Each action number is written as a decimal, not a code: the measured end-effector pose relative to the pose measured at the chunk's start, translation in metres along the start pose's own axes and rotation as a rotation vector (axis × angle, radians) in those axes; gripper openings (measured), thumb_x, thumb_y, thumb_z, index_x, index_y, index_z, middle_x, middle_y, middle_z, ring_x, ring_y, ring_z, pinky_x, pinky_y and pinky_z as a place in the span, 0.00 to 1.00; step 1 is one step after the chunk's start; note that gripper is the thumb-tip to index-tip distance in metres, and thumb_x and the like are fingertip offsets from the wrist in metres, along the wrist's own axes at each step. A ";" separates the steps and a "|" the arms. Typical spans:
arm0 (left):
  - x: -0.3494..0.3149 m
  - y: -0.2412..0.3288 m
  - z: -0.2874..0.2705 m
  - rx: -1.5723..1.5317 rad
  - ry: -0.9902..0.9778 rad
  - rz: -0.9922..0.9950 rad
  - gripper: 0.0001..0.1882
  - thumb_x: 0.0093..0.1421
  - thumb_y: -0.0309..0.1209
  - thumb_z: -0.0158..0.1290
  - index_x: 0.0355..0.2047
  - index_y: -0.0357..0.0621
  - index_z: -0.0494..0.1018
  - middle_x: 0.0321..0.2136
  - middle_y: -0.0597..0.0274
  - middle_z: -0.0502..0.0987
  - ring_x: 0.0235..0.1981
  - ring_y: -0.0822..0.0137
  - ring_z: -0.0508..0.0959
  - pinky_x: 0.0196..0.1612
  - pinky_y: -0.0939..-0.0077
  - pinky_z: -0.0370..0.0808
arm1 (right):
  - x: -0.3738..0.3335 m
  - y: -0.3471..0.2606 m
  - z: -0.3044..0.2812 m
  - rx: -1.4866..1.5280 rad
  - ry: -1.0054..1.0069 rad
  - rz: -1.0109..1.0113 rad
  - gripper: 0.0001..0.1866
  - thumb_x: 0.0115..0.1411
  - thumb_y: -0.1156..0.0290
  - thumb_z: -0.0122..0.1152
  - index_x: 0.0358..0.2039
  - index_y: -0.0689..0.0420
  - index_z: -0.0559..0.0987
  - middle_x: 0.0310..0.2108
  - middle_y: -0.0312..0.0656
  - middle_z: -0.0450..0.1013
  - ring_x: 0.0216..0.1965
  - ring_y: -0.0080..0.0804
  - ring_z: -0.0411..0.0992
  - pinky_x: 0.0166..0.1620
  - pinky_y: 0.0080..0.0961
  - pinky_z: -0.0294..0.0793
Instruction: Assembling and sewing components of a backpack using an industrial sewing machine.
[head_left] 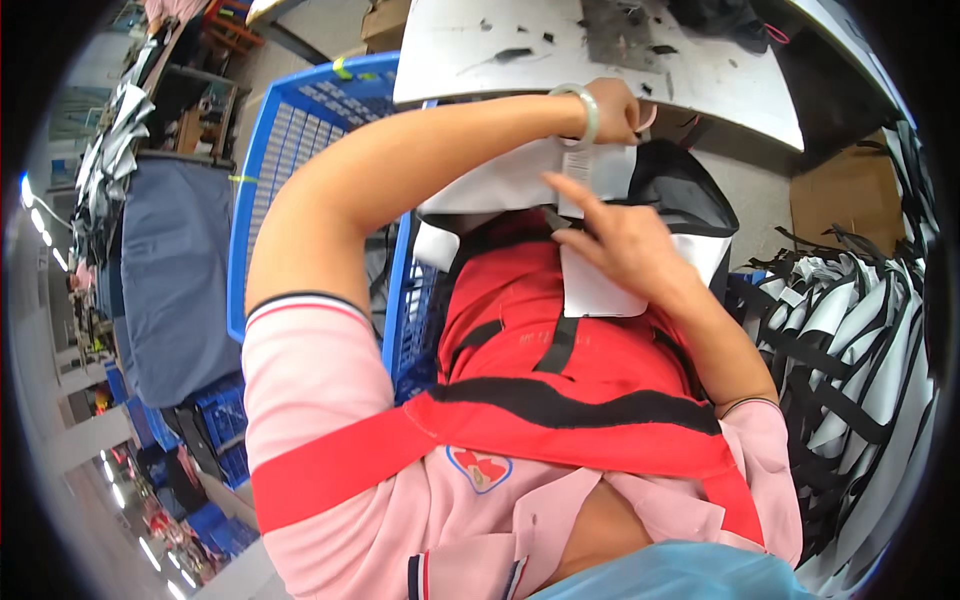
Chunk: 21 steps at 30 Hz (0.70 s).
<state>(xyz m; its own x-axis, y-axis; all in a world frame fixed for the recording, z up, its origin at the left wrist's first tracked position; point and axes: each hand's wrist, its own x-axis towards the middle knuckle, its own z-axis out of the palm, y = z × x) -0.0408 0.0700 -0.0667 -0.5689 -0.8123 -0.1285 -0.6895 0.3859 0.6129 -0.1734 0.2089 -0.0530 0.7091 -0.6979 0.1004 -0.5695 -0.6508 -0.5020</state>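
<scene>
My left hand (612, 108), with a pale green bangle (588, 112) on its wrist, is at the front edge of the white table. Its fingers are curled; what they hold, if anything, is hidden. Below it, a white and black sewn piece (500, 185) lies over my lap, with a white printed label (577, 168) standing out on it. My right hand (635, 250) is over this piece, index finger stretched toward the label and thumb apart from it. A small dark tip shows by the thumb, too unclear to name. My red apron (500, 300) spreads beneath.
A blue plastic basket (262, 190) stands at my left, under my left arm. Dark scraps lie on the white table (460, 50). On the right are a pile of white and black pieces (850, 340) and a cardboard box (850, 195). A dark grey cloth cover (175, 270) is further left.
</scene>
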 end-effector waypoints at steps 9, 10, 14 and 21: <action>-0.024 0.043 0.047 -0.342 -0.190 0.028 0.10 0.51 0.27 0.56 0.34 0.36 0.77 0.27 0.54 0.80 0.28 0.64 0.81 0.35 0.69 0.79 | 0.027 0.050 0.088 0.006 -0.143 0.055 0.22 0.58 0.58 0.54 0.49 0.55 0.73 0.45 0.54 0.73 0.48 0.49 0.71 0.50 0.41 0.69; -0.039 0.034 0.044 -0.178 -0.093 0.157 0.12 0.51 0.29 0.55 0.35 0.38 0.78 0.29 0.53 0.81 0.30 0.61 0.81 0.38 0.68 0.77 | 0.020 0.073 0.092 -0.123 -0.104 0.003 0.23 0.58 0.57 0.55 0.51 0.54 0.73 0.52 0.54 0.68 0.52 0.48 0.68 0.54 0.40 0.66; -0.132 -0.078 0.036 0.097 0.460 -0.108 0.15 0.53 0.34 0.54 0.39 0.43 0.77 0.36 0.51 0.74 0.43 0.51 0.73 0.46 0.61 0.71 | -0.007 0.068 0.084 0.034 -0.235 0.217 0.31 0.54 0.55 0.62 0.51 0.61 0.65 0.29 0.57 0.75 0.34 0.58 0.74 0.37 0.46 0.72; -0.258 -0.250 0.077 -0.095 0.725 -1.026 0.25 0.49 0.45 0.63 0.40 0.38 0.75 0.43 0.45 0.75 0.42 0.50 0.76 0.46 0.64 0.72 | -0.045 0.084 0.114 0.105 -0.329 0.249 0.31 0.50 0.67 0.64 0.51 0.62 0.61 0.29 0.63 0.74 0.34 0.61 0.73 0.37 0.48 0.72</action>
<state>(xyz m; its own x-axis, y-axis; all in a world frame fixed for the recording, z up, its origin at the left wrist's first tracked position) 0.2439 0.2169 -0.2471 0.6056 -0.7833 -0.1401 -0.6152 -0.5726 0.5419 -0.2053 0.2197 -0.1975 0.6598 -0.6862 -0.3063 -0.7069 -0.4286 -0.5626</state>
